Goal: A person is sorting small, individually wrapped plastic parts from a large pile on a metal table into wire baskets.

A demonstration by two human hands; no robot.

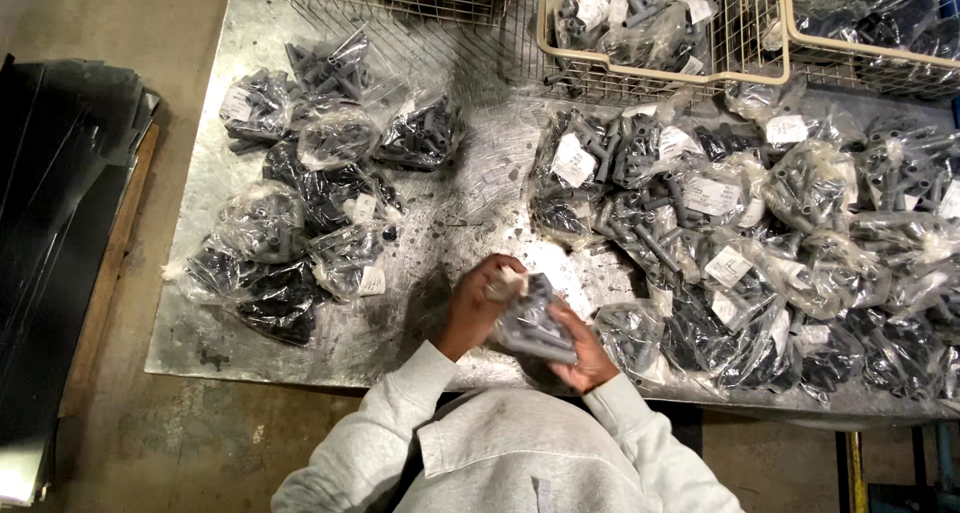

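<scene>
Both hands hold one clear plastic bag of grey tube parts (533,318) just above the near edge of a metal table (440,213). My left hand (472,303) grips the bag's top left corner, fingers curled over it. My right hand (585,358) supports the bag from below on its right side. Grey sweatshirt sleeves cover both arms. A small heap of similar bags (310,203) lies to the left, and a larger heap (760,243) spreads to the right.
Wire baskets (660,33) with more bagged parts stand along the table's far edge. Black sheets (50,233) are stacked on the floor at the left. Concrete floor lies below the table's front edge.
</scene>
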